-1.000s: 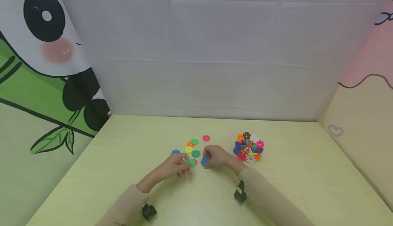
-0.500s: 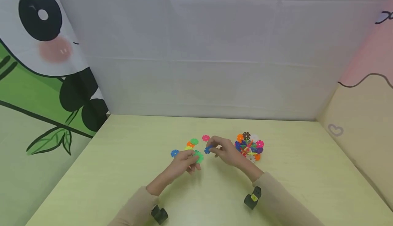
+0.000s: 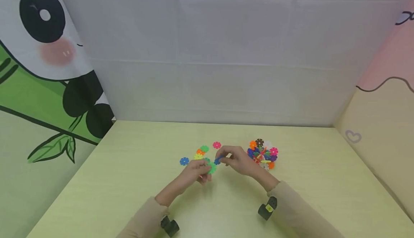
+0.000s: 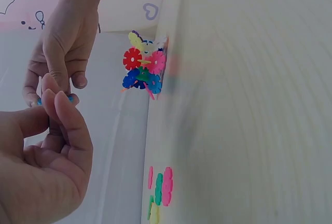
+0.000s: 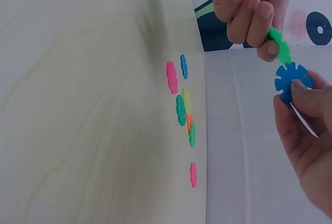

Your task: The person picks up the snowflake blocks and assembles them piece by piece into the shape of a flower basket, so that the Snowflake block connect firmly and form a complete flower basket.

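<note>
Loose notched discs lie beyond, a disc cluster rightward; my left hand pinches a slanting green disc, my right hand a blue disc crosswise.

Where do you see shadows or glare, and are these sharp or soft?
Head view: soft shadows below left hand and right hand, faint sheen on the near table; left wrist: blurred dark patch, reddish smear beside the cluster; right wrist: soft dark streak.
</note>
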`<action>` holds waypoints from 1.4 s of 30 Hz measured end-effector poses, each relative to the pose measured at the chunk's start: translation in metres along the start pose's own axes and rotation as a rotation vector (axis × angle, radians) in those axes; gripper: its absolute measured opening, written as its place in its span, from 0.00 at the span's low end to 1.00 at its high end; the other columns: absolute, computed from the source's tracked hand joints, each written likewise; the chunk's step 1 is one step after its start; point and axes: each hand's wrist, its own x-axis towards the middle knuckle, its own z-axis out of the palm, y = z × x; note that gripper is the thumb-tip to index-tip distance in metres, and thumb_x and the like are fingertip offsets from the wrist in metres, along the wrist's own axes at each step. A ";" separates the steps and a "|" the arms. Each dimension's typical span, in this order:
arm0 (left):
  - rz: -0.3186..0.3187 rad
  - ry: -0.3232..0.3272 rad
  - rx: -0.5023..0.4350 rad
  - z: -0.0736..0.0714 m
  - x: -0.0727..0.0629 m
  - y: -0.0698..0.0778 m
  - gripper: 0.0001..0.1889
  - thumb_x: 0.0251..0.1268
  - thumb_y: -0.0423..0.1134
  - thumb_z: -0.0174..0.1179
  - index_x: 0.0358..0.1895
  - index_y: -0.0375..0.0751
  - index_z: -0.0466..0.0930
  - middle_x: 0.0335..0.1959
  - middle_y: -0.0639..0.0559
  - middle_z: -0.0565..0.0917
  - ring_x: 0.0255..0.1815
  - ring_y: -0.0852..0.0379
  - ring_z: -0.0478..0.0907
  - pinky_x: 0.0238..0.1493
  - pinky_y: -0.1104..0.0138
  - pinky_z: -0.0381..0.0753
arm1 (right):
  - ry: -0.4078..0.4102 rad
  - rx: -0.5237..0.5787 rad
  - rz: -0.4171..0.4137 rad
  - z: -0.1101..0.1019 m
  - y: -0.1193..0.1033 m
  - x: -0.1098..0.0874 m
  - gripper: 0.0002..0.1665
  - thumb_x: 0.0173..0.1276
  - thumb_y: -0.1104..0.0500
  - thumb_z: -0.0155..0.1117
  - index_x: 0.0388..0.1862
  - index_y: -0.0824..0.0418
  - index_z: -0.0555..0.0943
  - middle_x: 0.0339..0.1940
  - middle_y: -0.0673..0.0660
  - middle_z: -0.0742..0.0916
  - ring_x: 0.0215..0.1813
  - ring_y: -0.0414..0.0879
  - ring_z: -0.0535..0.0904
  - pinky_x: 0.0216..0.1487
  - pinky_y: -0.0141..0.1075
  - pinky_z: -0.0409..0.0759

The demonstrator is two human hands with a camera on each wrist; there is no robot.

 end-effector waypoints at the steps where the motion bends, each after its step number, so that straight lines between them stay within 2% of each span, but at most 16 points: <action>1: -0.002 -0.004 -0.006 0.000 0.000 0.000 0.14 0.76 0.36 0.47 0.37 0.25 0.73 0.21 0.62 0.79 0.24 0.64 0.72 0.31 0.72 0.77 | 0.002 0.019 0.005 0.000 0.000 0.000 0.04 0.68 0.72 0.60 0.38 0.67 0.81 0.37 0.65 0.86 0.41 0.61 0.81 0.36 0.31 0.84; 4: 0.000 -0.025 -0.029 -0.001 0.000 0.000 0.14 0.77 0.37 0.46 0.37 0.28 0.72 0.22 0.60 0.77 0.25 0.64 0.71 0.31 0.72 0.77 | 0.010 0.076 0.022 0.001 0.001 0.000 0.03 0.68 0.72 0.59 0.38 0.69 0.80 0.37 0.67 0.85 0.40 0.63 0.81 0.36 0.32 0.85; 9: 0.002 -0.038 -0.047 0.001 0.000 0.003 0.10 0.77 0.38 0.45 0.34 0.38 0.69 0.22 0.58 0.73 0.27 0.62 0.69 0.31 0.72 0.76 | 0.002 0.107 0.040 0.003 0.002 0.000 0.03 0.69 0.71 0.60 0.39 0.69 0.80 0.38 0.68 0.84 0.39 0.49 0.82 0.36 0.33 0.85; 18: 0.007 -0.001 -0.072 0.009 -0.005 0.006 0.09 0.77 0.36 0.46 0.34 0.39 0.69 0.21 0.58 0.73 0.26 0.63 0.69 0.32 0.73 0.75 | -0.008 0.063 0.021 0.003 -0.005 -0.001 0.03 0.68 0.71 0.61 0.37 0.67 0.82 0.35 0.66 0.86 0.34 0.32 0.77 0.35 0.31 0.84; 21: 0.020 0.007 -0.071 0.010 -0.006 0.007 0.10 0.77 0.36 0.45 0.35 0.38 0.70 0.21 0.59 0.74 0.26 0.63 0.69 0.32 0.73 0.75 | -0.013 0.038 0.001 0.002 -0.007 -0.001 0.03 0.68 0.71 0.60 0.37 0.66 0.81 0.35 0.65 0.86 0.36 0.34 0.78 0.36 0.35 0.85; 25: 0.030 0.029 -0.016 0.009 -0.006 0.007 0.12 0.77 0.37 0.47 0.35 0.33 0.73 0.23 0.59 0.79 0.28 0.62 0.71 0.33 0.71 0.77 | -0.030 0.049 0.009 0.002 -0.006 0.001 0.03 0.69 0.71 0.59 0.37 0.67 0.80 0.37 0.65 0.85 0.40 0.50 0.82 0.38 0.38 0.86; 28: 0.013 0.046 0.058 0.005 -0.010 0.004 0.14 0.75 0.39 0.51 0.35 0.30 0.76 0.27 0.49 0.85 0.29 0.60 0.73 0.33 0.69 0.78 | -0.074 0.056 0.044 0.005 0.000 0.004 0.04 0.69 0.70 0.59 0.39 0.68 0.81 0.40 0.66 0.86 0.43 0.57 0.82 0.41 0.32 0.85; 32: -0.036 0.071 0.106 -0.003 -0.019 -0.006 0.15 0.73 0.40 0.54 0.37 0.29 0.79 0.34 0.39 0.88 0.29 0.59 0.72 0.33 0.67 0.78 | -0.096 0.013 0.103 0.007 0.010 0.009 0.08 0.69 0.68 0.60 0.44 0.70 0.82 0.44 0.67 0.87 0.45 0.48 0.84 0.42 0.25 0.81; 36: -0.084 0.094 0.097 -0.008 -0.026 -0.013 0.14 0.72 0.41 0.56 0.39 0.30 0.81 0.34 0.42 0.89 0.29 0.59 0.72 0.33 0.67 0.79 | -0.061 -0.069 0.160 0.009 0.027 0.019 0.11 0.67 0.66 0.64 0.46 0.71 0.83 0.42 0.67 0.88 0.41 0.44 0.82 0.38 0.25 0.80; 42: -0.131 0.117 0.099 -0.010 -0.031 -0.016 0.13 0.70 0.41 0.58 0.39 0.31 0.81 0.36 0.42 0.90 0.29 0.60 0.72 0.33 0.67 0.80 | -0.063 -0.100 0.275 0.024 0.059 0.043 0.14 0.64 0.65 0.68 0.49 0.68 0.83 0.39 0.62 0.85 0.36 0.42 0.78 0.30 0.28 0.79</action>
